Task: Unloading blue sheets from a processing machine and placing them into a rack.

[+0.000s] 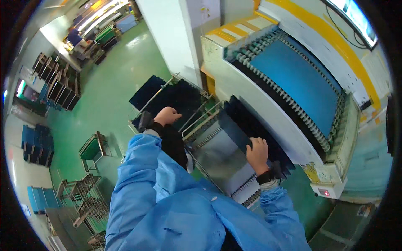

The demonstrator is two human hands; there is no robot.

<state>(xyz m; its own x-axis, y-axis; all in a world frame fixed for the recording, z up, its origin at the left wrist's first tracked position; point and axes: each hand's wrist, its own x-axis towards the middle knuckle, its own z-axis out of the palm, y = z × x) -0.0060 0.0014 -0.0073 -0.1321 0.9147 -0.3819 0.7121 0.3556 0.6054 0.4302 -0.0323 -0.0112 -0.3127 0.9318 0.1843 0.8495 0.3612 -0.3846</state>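
Observation:
My right hand is closed at the edge of a dark blue panel, the front one of a leaning row of dark panels. These stand on edge in a metal rack with toothed rails and a shiny flat base. My left hand hovers over a second wire-framed cart that carries dark panels. Its fingers are curled together, and whatever they may hold is hidden.
On the right stands a machine with rollers around a blue board; a screen hangs above. A white pillar rises beyond the carts. Racks and a small green-topped cart stand left. Someone is far back.

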